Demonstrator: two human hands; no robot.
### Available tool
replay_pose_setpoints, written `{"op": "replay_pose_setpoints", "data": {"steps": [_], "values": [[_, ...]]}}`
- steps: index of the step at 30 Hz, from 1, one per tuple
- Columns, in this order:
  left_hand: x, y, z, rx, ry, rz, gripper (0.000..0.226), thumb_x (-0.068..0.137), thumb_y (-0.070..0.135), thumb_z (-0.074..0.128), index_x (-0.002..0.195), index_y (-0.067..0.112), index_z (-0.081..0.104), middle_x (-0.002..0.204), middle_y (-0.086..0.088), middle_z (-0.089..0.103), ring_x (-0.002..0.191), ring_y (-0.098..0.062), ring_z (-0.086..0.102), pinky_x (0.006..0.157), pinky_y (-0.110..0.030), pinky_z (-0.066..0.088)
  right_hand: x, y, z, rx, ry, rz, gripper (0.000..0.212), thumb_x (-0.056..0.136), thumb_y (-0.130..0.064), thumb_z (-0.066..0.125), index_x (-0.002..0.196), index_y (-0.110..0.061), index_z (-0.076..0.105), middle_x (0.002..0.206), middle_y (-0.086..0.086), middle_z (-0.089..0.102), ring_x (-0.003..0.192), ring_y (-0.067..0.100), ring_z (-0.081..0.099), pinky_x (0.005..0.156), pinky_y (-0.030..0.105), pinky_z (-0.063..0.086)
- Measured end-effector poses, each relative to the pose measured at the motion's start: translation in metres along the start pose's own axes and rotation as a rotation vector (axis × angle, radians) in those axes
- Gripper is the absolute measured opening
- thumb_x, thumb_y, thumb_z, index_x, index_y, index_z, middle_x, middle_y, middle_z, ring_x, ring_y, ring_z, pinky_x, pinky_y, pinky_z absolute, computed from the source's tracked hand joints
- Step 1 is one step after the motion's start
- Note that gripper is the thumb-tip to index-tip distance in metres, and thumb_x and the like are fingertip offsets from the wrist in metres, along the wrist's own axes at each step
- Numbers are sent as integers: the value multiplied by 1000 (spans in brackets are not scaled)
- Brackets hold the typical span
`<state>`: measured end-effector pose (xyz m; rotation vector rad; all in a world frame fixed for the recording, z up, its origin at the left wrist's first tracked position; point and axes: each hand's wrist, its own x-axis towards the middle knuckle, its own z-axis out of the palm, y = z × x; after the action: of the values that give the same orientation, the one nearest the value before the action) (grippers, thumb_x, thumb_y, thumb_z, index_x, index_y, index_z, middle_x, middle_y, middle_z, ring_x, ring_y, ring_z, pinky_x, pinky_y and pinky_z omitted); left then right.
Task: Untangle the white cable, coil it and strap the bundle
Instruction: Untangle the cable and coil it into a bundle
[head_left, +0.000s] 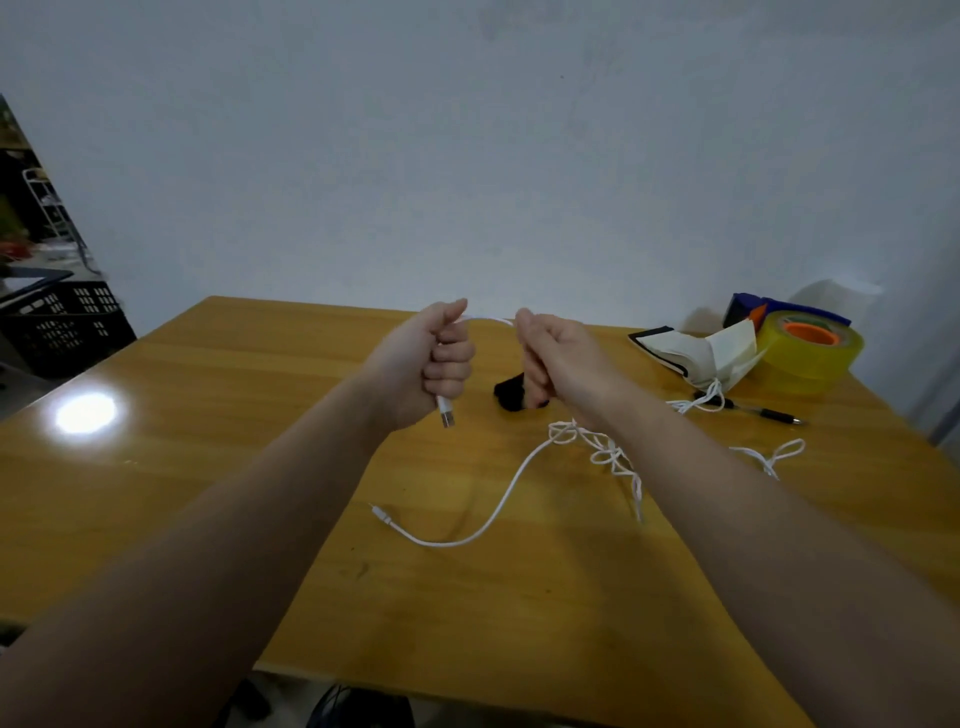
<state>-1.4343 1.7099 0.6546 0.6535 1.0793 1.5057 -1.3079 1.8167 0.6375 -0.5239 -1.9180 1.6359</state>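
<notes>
Spanning the gap between two raised fists, a short run of the white cable (483, 527) passes from one grip to the other. The left hand (426, 364) is held thumb-up with all fingers curled tight round the cable; the USB plug (447, 415) hangs out of the bottom of this grip, clear of the surface (208, 467). The right hand (558, 364) stands level with it and just beside it, likewise fisted round the cable, which enters at the top of the fist. Both forearms reach forward, converging toward the hands.

Below the right grip, the cable drops to a cluster of knots (602, 454) lying on the surface under the right wrist. From the knots one strand curves back toward the person and ends in a small connector (378, 513), below and nearer than the left grip. A further loop (779, 454) shows beyond the right forearm.

Directly behind the right grip lies a black strap (511, 395), partly hidden by the fingers. Well to the right of that grip are an open notebook (691, 353), a yellow tape roll (810, 353) and a pen (769, 414). Far left of the left grip, off the surface, stands a black crate (62, 327).
</notes>
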Motion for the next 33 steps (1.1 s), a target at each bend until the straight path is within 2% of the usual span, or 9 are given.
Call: {"op": "replay_pose_setpoints", "data": {"steps": [5, 7, 10, 14, 19, 23, 26, 31, 33], "values": [[-5, -4, -12, -203, 143, 144, 46, 99, 26, 39, 54, 18, 34, 62, 0, 57, 46, -11, 51, 59, -24, 40, 3, -3, -30, -515, 65, -218, 22, 92, -22, 58, 84, -2, 61, 58, -1, 43, 47, 1, 35, 50, 12, 32], [-11, 2, -18, -369, 167, 249, 47, 99, 21, 37, 53, 15, 37, 89, -13, 72, 74, -20, 71, 74, -32, 50, 4, 4, -50, -625, 119, -211, 21, 93, -24, 56, 87, -8, 68, 66, -2, 53, 56, 1, 42, 58, 18, 35], [-18, 9, -21, -482, 151, 365, 38, 100, 17, 33, 63, 12, 40, 116, -24, 65, 106, -30, 66, 88, -38, 52, -1, 16, -69, -627, 196, -126, 21, 94, -26, 54, 92, -13, 70, 64, -8, 53, 59, 3, 44, 61, 21, 35], [-4, 2, -7, -196, 139, 386, 39, 100, 13, 36, 65, 8, 54, 121, -10, 58, 119, -20, 53, 105, -37, 40, -10, 16, -43, -885, -145, -119, 21, 96, -20, 51, 108, -19, 68, 85, -11, 60, 78, 3, 54, 71, 25, 43], [7, -5, 7, 533, 207, 298, 23, 100, 27, 45, 94, 16, 64, 105, 11, 57, 115, -7, 44, 94, -31, 25, -22, -2, -2, -1397, -537, -239, 34, 97, -25, 44, 122, -43, 56, 104, -1, 45, 94, 20, 50, 75, 36, 44], [4, -6, 9, 711, 140, 167, 18, 98, 30, 48, 89, 19, 60, 90, 2, 61, 88, -11, 58, 83, -31, 43, -18, -22, -2, -1280, -329, -416, 18, 92, -22, 55, 106, -25, 67, 114, -5, 56, 105, 14, 53, 72, 30, 41], [2, -8, 13, 678, 85, 151, 17, 99, 21, 46, 89, 12, 56, 77, -10, 61, 67, -18, 59, 62, -22, 50, -15, -26, -9, -1012, -181, -342, 14, 82, -25, 69, 86, -18, 57, 92, -2, 65, 87, 18, 58, 72, 36, 47], [1, -13, 22, 807, -27, 96, 43, 101, 40, 35, 65, 18, 40, 51, 5, 36, 47, -12, 28, 45, -24, 26, -14, -22, -17, -712, -84, -234, 59, 72, -35, 78, 120, -26, 44, 106, -9, 56, 76, 5, 53, 67, 22, 40], [2, -13, 26, 769, 9, 84, 50, 97, 56, 27, 64, 21, 36, 49, 8, 26, 44, -10, 18, 42, -23, 15, -16, -22, -21, -497, -194, -136, 50, 80, -27, 73, 125, -20, 51, 89, -15, 64, 66, 7, 56, 61, 21, 42]]}}
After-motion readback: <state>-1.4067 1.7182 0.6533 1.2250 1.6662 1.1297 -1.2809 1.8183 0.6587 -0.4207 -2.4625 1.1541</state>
